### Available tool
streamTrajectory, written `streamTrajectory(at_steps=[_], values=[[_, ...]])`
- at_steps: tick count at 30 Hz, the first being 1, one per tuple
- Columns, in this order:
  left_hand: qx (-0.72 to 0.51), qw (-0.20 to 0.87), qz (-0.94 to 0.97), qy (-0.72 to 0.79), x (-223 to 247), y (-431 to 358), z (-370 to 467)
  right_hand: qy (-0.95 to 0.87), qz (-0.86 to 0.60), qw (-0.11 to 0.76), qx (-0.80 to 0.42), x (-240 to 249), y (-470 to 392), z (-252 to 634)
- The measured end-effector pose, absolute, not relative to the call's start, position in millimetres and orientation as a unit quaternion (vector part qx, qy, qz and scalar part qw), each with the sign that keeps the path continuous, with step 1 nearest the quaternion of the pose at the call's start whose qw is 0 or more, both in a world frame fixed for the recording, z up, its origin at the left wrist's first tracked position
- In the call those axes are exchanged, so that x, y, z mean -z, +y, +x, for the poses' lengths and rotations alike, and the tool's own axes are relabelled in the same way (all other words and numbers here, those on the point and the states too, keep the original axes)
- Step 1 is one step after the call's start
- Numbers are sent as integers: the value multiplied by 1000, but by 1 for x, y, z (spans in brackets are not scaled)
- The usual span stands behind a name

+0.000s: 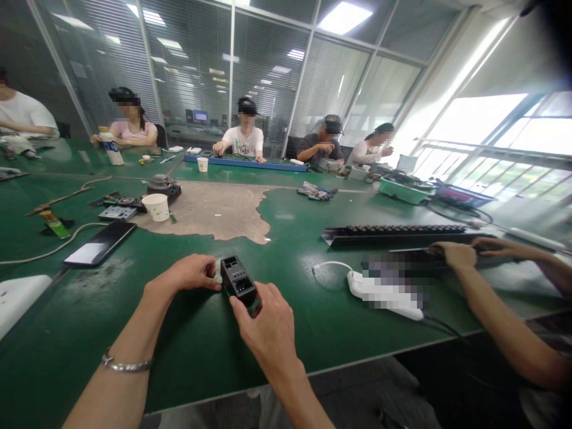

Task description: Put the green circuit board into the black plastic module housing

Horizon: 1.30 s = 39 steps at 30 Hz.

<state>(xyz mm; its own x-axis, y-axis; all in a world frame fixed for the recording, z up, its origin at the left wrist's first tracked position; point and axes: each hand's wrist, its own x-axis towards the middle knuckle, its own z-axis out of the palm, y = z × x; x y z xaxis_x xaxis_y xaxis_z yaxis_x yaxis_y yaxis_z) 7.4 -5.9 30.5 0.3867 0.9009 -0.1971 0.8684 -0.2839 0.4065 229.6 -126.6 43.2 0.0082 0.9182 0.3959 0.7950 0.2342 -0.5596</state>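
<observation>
A small black box-shaped device [238,277] with recessed, socket-like openings in its top face is at the table's near middle. My right hand [270,316] grips its near end, thumb on the left side and fingers on the right. A bit of green shows under that end. My left hand [193,277] is beside the far left edge of the device, fingers curled and the thumb apart from the forefinger. The thumb tip is very close to the device; I cannot tell whether it touches.
A phone [100,244] and a paper cup [156,207] are on the left. To the right lie a white power strip [384,295] and a long black rail [397,235]. A co-worker's hands [460,253] work there. Several people sit across the green table [295,220].
</observation>
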Motion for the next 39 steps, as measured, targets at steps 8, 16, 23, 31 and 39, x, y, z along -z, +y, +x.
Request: streamTrajectory(at_steps=[8, 16, 23, 31, 39], values=[[-43, 227, 808, 542, -30, -6, 7, -700, -635, 314, -94, -43, -130, 231], [-35, 228, 808, 542, -31, -7, 8, -702, -641, 288, -120, -26, -132, 234], [-35, 224, 809, 542, -33, -7, 10, -688, -626, 345, -125, -21, -129, 235], [-40, 218, 812, 540, -28, -5, 8, -695, -595, 383, -125, -28, -124, 230], [-45, 223, 811, 539, -26, -4, 6, -698, -544, 452, -110, -54, -103, 259]])
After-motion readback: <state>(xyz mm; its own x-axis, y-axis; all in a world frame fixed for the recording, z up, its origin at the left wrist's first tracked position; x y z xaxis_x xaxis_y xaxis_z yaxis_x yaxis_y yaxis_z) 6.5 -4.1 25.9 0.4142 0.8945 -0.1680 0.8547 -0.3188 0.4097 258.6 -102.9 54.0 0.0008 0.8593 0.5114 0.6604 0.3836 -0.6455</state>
